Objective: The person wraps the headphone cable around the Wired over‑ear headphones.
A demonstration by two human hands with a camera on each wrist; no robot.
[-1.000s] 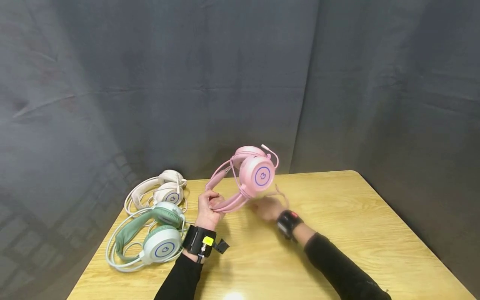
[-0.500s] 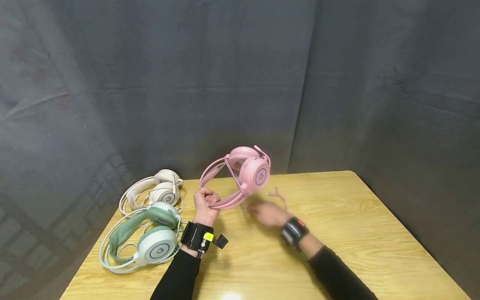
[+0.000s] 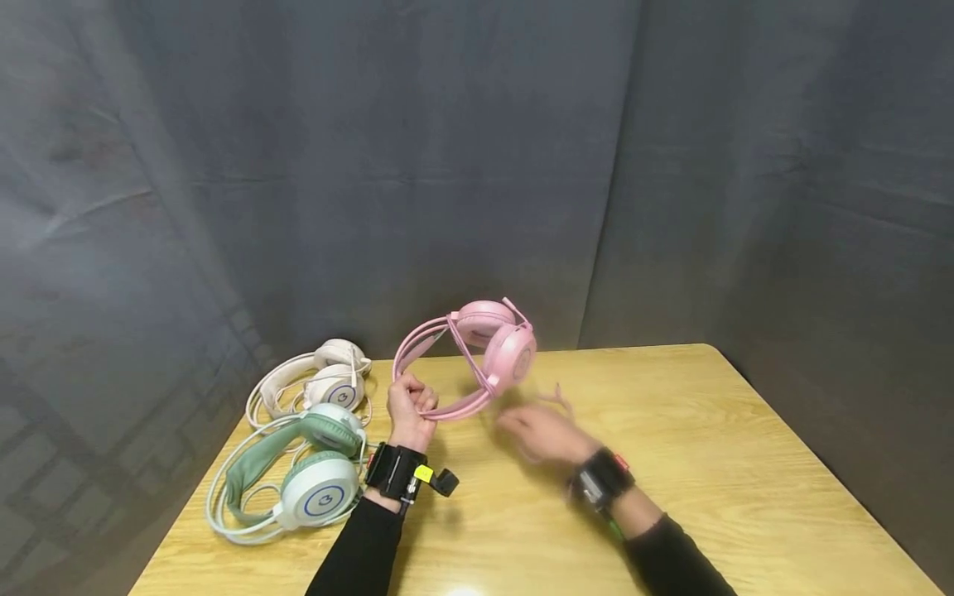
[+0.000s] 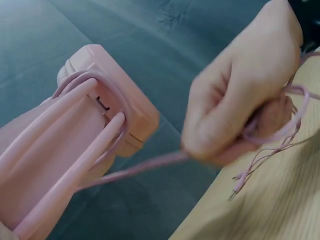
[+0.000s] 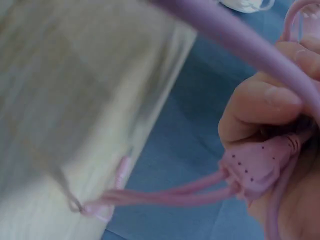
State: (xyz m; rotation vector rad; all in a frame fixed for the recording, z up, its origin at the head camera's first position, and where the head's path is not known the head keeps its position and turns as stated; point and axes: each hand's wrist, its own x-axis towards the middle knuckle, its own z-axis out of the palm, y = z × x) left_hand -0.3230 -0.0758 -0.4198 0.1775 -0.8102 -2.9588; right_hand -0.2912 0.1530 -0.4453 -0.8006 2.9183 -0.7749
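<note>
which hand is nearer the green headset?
Left. The left hand grips the pink headset's band right beside the green headset. The right hand, holding the pink cable, is further right over the table.

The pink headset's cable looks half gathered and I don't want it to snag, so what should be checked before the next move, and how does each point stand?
1. Left hand grips the pink headset by its band: ok.
2. Headset lifted off the table: ok.
3. Right hand closed on the pink cable: ok.
4. Plugs gathered in: not ok, they dangle.
5. Cable free of the green headset: cannot tell.
</note>
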